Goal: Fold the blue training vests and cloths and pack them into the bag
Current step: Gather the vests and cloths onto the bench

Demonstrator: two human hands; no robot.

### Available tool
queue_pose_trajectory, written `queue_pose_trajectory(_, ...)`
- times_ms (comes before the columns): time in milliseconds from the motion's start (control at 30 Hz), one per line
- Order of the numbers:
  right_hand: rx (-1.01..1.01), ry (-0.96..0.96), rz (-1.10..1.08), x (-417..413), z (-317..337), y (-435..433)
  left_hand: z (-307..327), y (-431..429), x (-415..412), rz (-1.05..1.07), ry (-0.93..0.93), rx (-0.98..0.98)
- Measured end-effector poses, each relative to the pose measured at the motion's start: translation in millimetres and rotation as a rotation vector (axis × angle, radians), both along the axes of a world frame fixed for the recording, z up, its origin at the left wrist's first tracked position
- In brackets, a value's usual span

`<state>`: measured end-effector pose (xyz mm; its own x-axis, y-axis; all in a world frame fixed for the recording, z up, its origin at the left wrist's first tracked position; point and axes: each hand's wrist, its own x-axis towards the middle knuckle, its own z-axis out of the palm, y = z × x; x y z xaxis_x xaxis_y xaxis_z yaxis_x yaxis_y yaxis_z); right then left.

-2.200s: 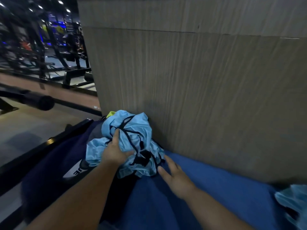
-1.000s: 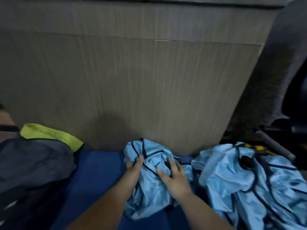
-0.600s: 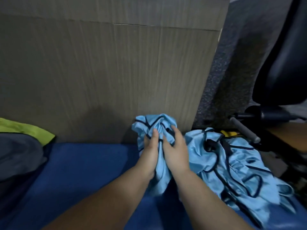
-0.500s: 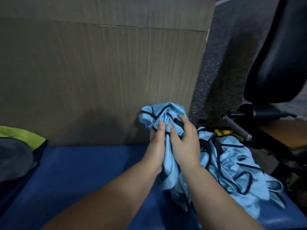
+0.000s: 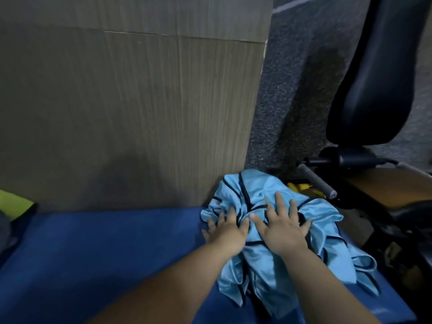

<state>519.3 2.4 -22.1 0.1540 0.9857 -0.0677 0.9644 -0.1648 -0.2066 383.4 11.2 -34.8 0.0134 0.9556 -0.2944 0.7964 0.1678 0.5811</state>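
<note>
The crumpled light-blue vests (image 5: 254,190) are heaped at the right end of the blue bench pad (image 5: 105,249). I've got my left hand (image 5: 225,232) and right hand (image 5: 281,230) flat on top, fingers spread wide, gripping nothing. The bag (image 5: 9,206) is just a sliver at the far left edge, can't see inside. Lots of bare pad in between. Wood panel (image 5: 128,113) sits tight behind, black seat (image 5: 374,78) off the right end.

Gym, most likely. Black padded backrest (image 5: 374,78) and brown seat pad (image 5: 385,188) of an exercise machine, grey grip bar (image 5: 315,181) sticking out, speckled grey floor (image 5: 280,101), blue padded bench (image 5: 105,253), heap of training vests (image 5: 254,190) against wood-grain panel (image 5: 128,113).
</note>
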Motion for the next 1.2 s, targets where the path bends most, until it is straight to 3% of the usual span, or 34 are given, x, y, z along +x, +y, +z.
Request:
queue_pose_trajectory(133,-0.018,-0.072,-0.034,-13.7,5.6,6.9,-8.2,8.4,-29.9,-0.023,0.009,-0.067)
queue_pose_trajectory(233,0.330,-0.058,-0.145,-39.6,17.1,3.6,-5.9,6.8,-58.8,0.058,-0.057,0.061)
queue_pose_trajectory(300,0.556,-0.039,-0.055,-68.3,19.2,1.5,-5.2,6.1,-81.2,0.118,-0.061,0.129)
queue_pose_trajectory(367,0.618,0.015,0.091,-104.7,14.1,2.2,-4.2,4.7,-107.7,0.164,-0.043,0.172)
queue_pose_trajectory(533,0.291,0.162,0.482,-205.1,-11.8,0.7,0.9,-4.7,-199.1,0.340,-0.057,0.185)
queue_pose_trajectory(667,-0.024,0.388,0.614,-281.5,-29.3,0.6,-2.8,-25.7,-293.2,0.500,-0.049,0.214)
queue_pose_trajectory(767,-0.131,0.560,0.647,-334.0,-31.6,0.0,-1.1,-44.3,-361.4,0.568,0.060,0.272)
queue_pose_trajectory(933,-0.259,0.664,0.686,-410.8,-34.6,-2.2,2.7,-69.8,-464.0,0.672,0.409,0.452)
queue_pose_trajectory(1067,-0.344,0.731,0.712,-453.6,-40.2,-8.9,-2.8,-77.0,-538.2,0.670,0.563,0.349)
queue_pose_trajectory(1200,-0.367,0.748,0.722,-471.3,-46.1,-11.6,-14.1,-65.2,-586.6,0.744,0.521,0.244)
